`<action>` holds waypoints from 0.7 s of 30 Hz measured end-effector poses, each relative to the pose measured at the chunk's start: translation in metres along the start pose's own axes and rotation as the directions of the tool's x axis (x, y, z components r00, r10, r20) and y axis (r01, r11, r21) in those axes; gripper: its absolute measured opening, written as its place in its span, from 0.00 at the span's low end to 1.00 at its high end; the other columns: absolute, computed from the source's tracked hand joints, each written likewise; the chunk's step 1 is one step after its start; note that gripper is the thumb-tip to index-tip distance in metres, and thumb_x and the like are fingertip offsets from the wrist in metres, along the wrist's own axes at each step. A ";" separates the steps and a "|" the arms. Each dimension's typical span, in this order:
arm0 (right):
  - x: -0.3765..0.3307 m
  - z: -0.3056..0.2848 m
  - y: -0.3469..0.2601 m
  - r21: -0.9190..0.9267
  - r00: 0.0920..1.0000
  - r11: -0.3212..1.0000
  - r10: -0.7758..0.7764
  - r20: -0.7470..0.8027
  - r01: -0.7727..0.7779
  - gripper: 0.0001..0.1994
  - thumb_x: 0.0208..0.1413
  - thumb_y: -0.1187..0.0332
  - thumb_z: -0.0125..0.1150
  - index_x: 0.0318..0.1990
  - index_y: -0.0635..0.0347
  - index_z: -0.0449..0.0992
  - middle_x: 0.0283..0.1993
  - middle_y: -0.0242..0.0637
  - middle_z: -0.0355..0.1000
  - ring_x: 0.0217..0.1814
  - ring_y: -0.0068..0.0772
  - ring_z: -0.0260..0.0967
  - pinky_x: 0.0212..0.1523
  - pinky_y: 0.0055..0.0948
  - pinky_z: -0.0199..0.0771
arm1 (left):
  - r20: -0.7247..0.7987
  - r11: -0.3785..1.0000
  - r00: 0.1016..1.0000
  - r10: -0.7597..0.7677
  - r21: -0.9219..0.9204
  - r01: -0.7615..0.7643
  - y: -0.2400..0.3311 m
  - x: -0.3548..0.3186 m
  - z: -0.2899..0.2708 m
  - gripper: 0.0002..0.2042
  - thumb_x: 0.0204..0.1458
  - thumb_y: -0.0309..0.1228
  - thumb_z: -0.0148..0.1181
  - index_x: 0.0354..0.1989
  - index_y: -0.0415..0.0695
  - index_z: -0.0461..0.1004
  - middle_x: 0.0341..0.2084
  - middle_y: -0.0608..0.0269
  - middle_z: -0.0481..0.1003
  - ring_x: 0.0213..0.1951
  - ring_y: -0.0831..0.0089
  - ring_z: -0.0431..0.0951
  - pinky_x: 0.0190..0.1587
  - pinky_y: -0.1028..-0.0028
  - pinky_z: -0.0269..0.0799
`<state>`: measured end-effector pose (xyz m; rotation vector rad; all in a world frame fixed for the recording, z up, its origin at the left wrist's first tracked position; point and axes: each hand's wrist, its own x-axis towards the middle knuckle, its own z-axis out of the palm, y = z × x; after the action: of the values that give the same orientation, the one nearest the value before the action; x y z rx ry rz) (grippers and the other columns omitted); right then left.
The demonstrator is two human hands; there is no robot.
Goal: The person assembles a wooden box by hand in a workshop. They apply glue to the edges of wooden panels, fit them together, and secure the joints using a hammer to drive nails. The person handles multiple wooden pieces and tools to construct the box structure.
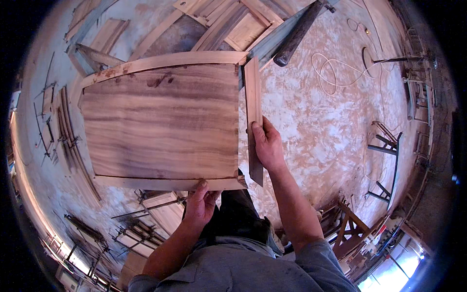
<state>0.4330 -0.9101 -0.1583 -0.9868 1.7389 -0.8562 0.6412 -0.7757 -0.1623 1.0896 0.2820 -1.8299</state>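
Observation:
In front of me lies a wide wooden panel (160, 121) with wavy brown grain, framed by paler rails along its far and near edges. My left hand (200, 202) grips the near rail (146, 183), thumb on top and fingers curled beneath. With my right hand (266, 143) I hold a separate wooden frame piece (254, 97) upright along the panel's right side. A narrow gap shows between that piece and the panel's bare right edge. A dark-handled hammer (299, 36) rests beyond the far right corner.
Stacked wooden frames and boards (233, 24) lie at the far side. Long bar clamps (68, 126) are on the left floor. A pale cord (335, 73) loops across the floor at right, near a dark metal stand (389, 151). More clamps (141, 233) lie near my left arm.

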 end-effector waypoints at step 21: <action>0.002 0.005 -0.010 0.222 0.991 0.965 0.128 0.049 -0.136 0.22 0.60 0.58 0.51 0.53 0.68 0.71 0.39 0.40 0.76 0.39 0.27 0.70 0.43 0.28 0.71 | 0.016 0.995 1.000 0.025 0.094 -0.026 0.003 -0.007 0.010 0.18 0.57 0.31 0.56 0.55 0.41 0.63 0.50 0.57 0.71 0.53 0.63 0.73 0.55 0.62 0.73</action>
<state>0.4397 -0.9164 -0.1521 -0.7227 1.6182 -0.9213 0.6388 -0.7790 -0.1507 1.1389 0.1743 -1.8434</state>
